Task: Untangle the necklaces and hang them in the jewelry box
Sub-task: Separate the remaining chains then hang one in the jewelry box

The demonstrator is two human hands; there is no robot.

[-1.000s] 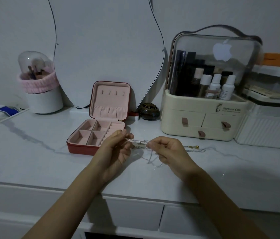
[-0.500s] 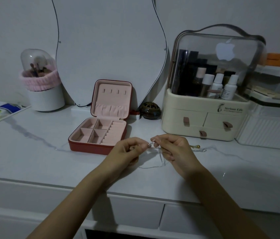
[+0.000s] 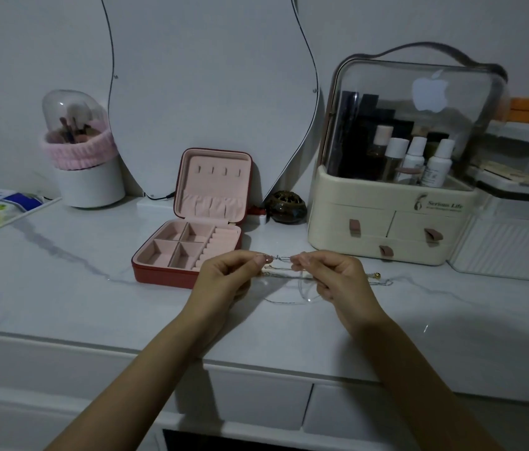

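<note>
One red square jewelry box with pink lining (image 3: 188,252) stood open on the white marble table (image 3: 61,288); four hooks showed in its lid, four square compartments in its base. Two hands: left hand (image 3: 227,278) and right hand (image 3: 331,278), each grip pinching the thin silver tangled necklaces (image 3: 277,258) just right of the box. Since half a second earlier the hands had drawn slightly apart, stretching a short twisted length taut; loops hung below.
</note>
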